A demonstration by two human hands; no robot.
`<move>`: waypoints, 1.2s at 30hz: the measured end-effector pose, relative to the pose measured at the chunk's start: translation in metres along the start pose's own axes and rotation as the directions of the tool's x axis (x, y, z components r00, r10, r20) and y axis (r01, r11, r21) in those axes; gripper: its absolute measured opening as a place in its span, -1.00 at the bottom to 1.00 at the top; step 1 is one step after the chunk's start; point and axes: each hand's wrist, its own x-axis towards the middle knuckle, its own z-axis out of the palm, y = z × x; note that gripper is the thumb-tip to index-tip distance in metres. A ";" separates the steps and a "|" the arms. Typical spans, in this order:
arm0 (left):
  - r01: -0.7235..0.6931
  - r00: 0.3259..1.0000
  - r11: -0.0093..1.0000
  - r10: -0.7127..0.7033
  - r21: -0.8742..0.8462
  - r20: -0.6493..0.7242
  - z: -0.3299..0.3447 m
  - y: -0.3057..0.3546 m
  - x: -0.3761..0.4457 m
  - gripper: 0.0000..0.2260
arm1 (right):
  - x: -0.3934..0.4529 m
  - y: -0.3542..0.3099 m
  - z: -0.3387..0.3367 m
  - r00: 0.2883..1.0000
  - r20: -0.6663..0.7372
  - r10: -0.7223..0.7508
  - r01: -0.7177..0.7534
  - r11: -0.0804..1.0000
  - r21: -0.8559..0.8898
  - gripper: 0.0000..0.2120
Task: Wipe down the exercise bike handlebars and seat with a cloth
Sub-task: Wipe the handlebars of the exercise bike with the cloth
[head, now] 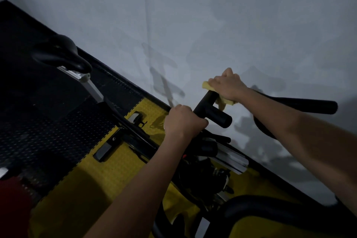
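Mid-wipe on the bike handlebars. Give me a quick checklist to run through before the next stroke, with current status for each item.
1. Yellow cloth held by right hand: ok, fingers curl over it.
2. Cloth in contact with the handlebar: ok, pressed on the top of the bar.
3. Left hand steadying the bike: ok, it grips the bar lower down.
4. Stub grip and long right grip wiped: cannot tell.
5. Seat reached: not ok, no hand or cloth near it.
6. Cloth dampness: cannot tell, the picture is dim.
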 end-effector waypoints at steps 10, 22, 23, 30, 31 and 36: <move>0.042 0.998 0.999 -0.040 -0.026 0.044 -0.003 0.002 0.002 -0.71 | -0.005 0.003 0.021 0.944 -0.043 -0.326 0.325 0.945 -0.040 -0.65; 0.039 0.996 0.999 -0.037 -0.026 0.079 -0.003 0.002 0.006 -0.76 | 0.033 0.009 0.001 0.973 0.047 -0.226 0.229 0.969 -0.096 -0.59; 0.042 0.996 0.999 -0.039 -0.029 0.078 -0.003 0.003 0.005 -0.77 | 0.039 0.006 -0.004 0.989 0.064 -0.130 0.137 0.983 -0.125 -0.61; 0.081 0.993 0.994 -0.074 -0.072 0.096 -0.007 0.005 0.005 -0.76 | 0.042 -0.019 -0.017 0.949 0.314 0.012 0.082 0.955 -0.284 -0.60; 0.081 0.993 0.994 -0.073 -0.077 0.095 -0.007 0.004 0.006 -0.75 | 0.039 -0.018 -0.015 0.955 0.295 -0.011 0.103 0.950 -0.297 -0.58; 0.060 0.996 0.996 -0.056 -0.060 0.067 -0.004 0.004 0.006 -0.73 | 0.019 0.009 0.012 0.912 0.085 -0.402 0.409 0.906 -0.110 -0.65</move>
